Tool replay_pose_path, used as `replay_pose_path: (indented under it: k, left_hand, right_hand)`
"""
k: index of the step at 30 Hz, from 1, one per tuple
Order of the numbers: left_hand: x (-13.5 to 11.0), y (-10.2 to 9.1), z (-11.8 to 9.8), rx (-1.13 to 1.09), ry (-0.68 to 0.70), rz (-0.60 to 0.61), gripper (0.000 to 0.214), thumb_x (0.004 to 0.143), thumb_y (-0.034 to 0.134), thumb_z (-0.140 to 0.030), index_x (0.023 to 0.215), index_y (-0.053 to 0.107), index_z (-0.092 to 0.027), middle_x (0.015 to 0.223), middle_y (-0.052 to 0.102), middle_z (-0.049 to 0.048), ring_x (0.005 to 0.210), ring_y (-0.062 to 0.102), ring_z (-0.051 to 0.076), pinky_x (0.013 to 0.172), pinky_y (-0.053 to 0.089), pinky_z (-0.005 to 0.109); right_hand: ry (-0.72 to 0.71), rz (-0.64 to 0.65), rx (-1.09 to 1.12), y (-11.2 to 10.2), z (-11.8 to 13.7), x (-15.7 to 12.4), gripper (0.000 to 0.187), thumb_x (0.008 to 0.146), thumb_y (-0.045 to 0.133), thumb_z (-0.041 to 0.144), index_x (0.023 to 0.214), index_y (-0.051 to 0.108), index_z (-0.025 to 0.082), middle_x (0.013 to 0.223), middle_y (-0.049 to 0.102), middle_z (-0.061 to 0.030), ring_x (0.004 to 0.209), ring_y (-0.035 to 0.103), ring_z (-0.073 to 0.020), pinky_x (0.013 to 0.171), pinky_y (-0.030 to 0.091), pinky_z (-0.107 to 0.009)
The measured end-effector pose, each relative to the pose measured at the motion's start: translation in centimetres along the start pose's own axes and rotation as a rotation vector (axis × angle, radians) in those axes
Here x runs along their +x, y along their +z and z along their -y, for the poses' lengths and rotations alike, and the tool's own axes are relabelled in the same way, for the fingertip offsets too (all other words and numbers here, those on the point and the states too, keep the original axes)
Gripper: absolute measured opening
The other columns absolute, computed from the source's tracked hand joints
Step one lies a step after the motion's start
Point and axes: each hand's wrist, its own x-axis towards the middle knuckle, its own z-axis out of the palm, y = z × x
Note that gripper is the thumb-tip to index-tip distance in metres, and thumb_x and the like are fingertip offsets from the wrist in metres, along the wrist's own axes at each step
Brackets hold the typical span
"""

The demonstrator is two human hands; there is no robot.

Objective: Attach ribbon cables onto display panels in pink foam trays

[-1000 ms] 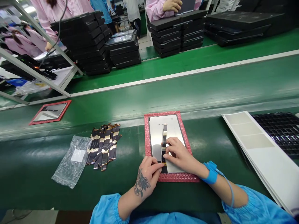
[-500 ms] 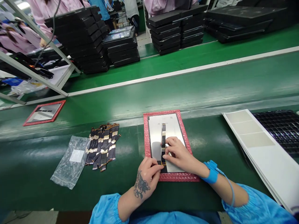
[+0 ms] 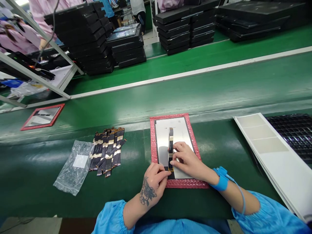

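The right hand [image 3: 187, 161], nearly closed, pinches the flex cable [image 3: 171, 143]; the left hand [image 3: 151, 184], curled, touches its lower end, grip unclear. Both poses stay unchanged.

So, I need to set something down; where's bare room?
Bare green bench: between strip pile and nearer panel; between that panel and white sheets, beyond the right forearm. Crowded: panel's lower half, at left hand and right hand.

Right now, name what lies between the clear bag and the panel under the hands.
Head view: a pile of dark strips, then green work surface.
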Motion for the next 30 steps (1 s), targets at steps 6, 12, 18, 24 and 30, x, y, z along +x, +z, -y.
replay_pose_path:
  k: [6, 12, 18, 24, 30]
  left_hand:
    - [-0.04, 0.01, 0.05, 0.01, 0.002, -0.001, 0.023, 0.087, 0.048, -0.006, 0.093, 0.067, -0.017, 0.077, 0.058, 0.0042, 0.073, 0.053, 0.015, 0.063, 0.047, 0.027]
    - [0.01, -0.02, -0.03, 0.003, 0.004, 0.003, 0.023, 0.086, 0.049, -0.005, 0.094, 0.067, -0.016, 0.077, 0.058, 0.0041, 0.073, 0.053, 0.015, 0.063, 0.046, 0.026]
    - [0.07, -0.06, -0.07, 0.005, 0.006, 0.003, 0.022, 0.086, 0.049, -0.004, 0.093, 0.067, -0.016, 0.077, 0.058, 0.0042, 0.074, 0.052, 0.015, 0.064, 0.047, 0.026]
    - [0.11, -0.1, -0.07, -0.002, 0.007, 0.0, 0.023, 0.086, 0.048, -0.004, 0.094, 0.067, -0.016, 0.077, 0.059, 0.0042, 0.074, 0.053, 0.015, 0.064, 0.047, 0.026]
    - [0.06, -0.1, -0.05, 0.002, 0.0, -0.005, 0.023, 0.086, 0.049, -0.005, 0.093, 0.067, -0.016, 0.077, 0.059, 0.0044, 0.074, 0.053, 0.015, 0.063, 0.047, 0.026]
  right_hand:
    - [0.005, 0.012, -0.027, -0.16, 0.19, 0.04, 0.017, 0.087, 0.065, 0.016, 0.073, 0.056, 0.016, 0.1, 0.049, -0.0068, 0.105, 0.043, -0.0257, 0.086, 0.042, -0.042]
    - [-0.009, 0.012, -0.017, -0.16, 0.13, 0.02, 0.018, 0.087, 0.066, 0.016, 0.073, 0.055, 0.016, 0.101, 0.049, -0.0071, 0.105, 0.042, -0.0258, 0.087, 0.041, -0.044]
    - [-0.003, -0.008, -0.018, -0.09, 0.1, 0.02, 0.019, 0.087, 0.065, 0.014, 0.072, 0.053, 0.016, 0.097, 0.048, -0.0064, 0.102, 0.043, -0.0252, 0.084, 0.041, -0.042]
    - [-0.009, -0.006, -0.005, -0.12, 0.18, 0.0, 0.019, 0.087, 0.065, 0.014, 0.072, 0.054, 0.016, 0.098, 0.048, -0.0065, 0.104, 0.042, -0.0257, 0.086, 0.041, -0.042]
    - [-0.006, -0.004, -0.011, -0.06, 0.23, 0.01, 0.019, 0.086, 0.066, 0.014, 0.072, 0.054, 0.016, 0.098, 0.049, -0.0066, 0.103, 0.043, -0.0254, 0.086, 0.041, -0.042]
